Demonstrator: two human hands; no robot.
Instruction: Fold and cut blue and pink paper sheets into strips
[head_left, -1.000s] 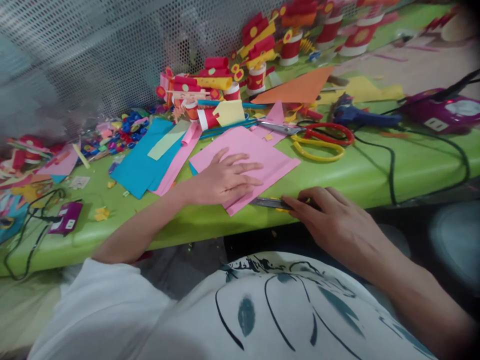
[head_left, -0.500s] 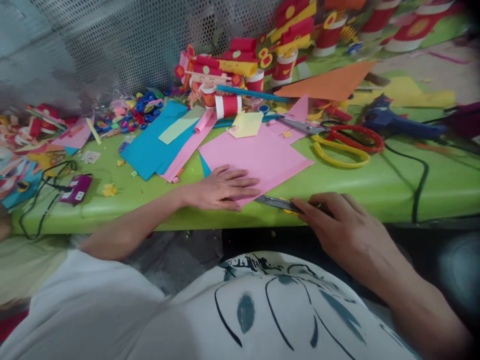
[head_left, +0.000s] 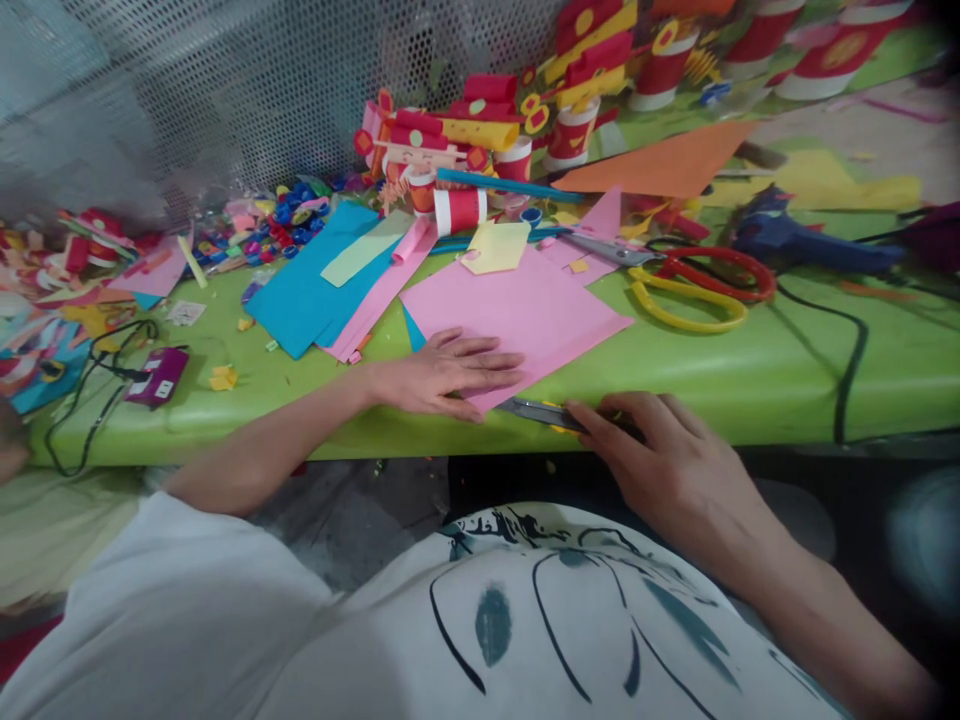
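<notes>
Fingers outstretched, my left hand (head_left: 442, 375) lies flat on the near part of a pink sheet of paper (head_left: 525, 300), pressing it to the green table. My right hand (head_left: 660, 440) is wrapped round a utility knife (head_left: 544, 412), grey along the top with some yellow showing under it. The knife's tip rests at the paper's near edge, just right of my left fingertips. A pale yellow cut-out (head_left: 496, 247) lies on the far side of the pink sheet, and a blue corner peeks out beneath its left side.
Right of the paper lie scissors (head_left: 686, 280) with red and yellow handles and a blue glue gun (head_left: 814, 240) with its cord. Blue sheets (head_left: 300, 300) and decorated paper cups (head_left: 574, 135) stand or lie behind. A purple box (head_left: 157, 377) with a cable is at left.
My right hand has drawn the knife a little to the left along the near edge of the pink paper. My left hand stays pressed in the same place.
</notes>
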